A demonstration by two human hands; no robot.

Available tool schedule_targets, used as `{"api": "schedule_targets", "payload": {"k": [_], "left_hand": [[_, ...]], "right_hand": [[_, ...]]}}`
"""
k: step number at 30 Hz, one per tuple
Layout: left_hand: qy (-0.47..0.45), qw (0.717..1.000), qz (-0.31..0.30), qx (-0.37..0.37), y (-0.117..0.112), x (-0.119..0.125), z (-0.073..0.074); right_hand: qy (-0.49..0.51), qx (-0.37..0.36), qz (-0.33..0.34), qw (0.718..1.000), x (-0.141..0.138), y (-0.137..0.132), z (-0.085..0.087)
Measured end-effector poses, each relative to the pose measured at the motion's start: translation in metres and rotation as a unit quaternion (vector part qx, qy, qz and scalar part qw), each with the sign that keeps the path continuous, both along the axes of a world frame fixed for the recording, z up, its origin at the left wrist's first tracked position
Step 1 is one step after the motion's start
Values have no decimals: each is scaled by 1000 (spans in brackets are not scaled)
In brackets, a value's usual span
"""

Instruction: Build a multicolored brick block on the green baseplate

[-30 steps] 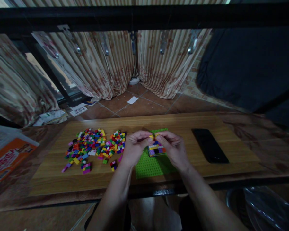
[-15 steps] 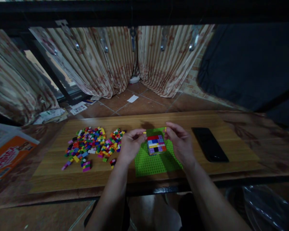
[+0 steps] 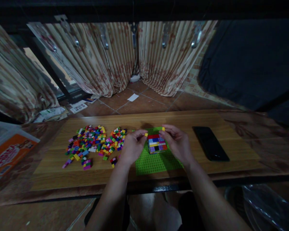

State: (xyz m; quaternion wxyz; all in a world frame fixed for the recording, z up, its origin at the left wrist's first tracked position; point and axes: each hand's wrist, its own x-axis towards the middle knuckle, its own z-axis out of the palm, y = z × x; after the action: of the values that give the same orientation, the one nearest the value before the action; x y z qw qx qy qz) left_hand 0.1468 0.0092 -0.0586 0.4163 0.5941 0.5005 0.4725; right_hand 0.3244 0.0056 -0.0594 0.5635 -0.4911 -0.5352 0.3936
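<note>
Two pinches: left hand has thumb and fingertips pressed together on a left yellow brick; right hand nips a right yellow brick the same way (the hands themselves stand apart).
Brick block: between the pinches and slightly nearer, multicoloured, on the green baseplate.
Wooden board: beneath the baseplate and both hands.
Black phone: right of the right hand, lying flat.
Loose bricks: heaped left of the left pinch, many colours.
Orange label: well left of the grip, on a translucent box; large white characters (too dim to read surely).
Printed card: beyond the grip and leftward, on the floor; black print, too small to read.
Striped curtains: farthest, beyond both pinches.
</note>
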Motion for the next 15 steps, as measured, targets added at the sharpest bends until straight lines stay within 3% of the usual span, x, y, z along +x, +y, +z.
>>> {"api": "schedule_targets", "payload": {"k": [3,6,9,15], "left_hand": [[68,997,9,28,-1,-1,1],[129,991,0,47,-4,-2,6],[185,981,-13,63,-6,-1,11],[239,966,-33,90,-5,6,12]], "right_hand": [[-157,51,10,986,1,-5,3],[-241,100,23,965,0,-6,7],[-258,102,26,960,0,-2,2],[-192,34,33,980,-1,8,-22]]}}
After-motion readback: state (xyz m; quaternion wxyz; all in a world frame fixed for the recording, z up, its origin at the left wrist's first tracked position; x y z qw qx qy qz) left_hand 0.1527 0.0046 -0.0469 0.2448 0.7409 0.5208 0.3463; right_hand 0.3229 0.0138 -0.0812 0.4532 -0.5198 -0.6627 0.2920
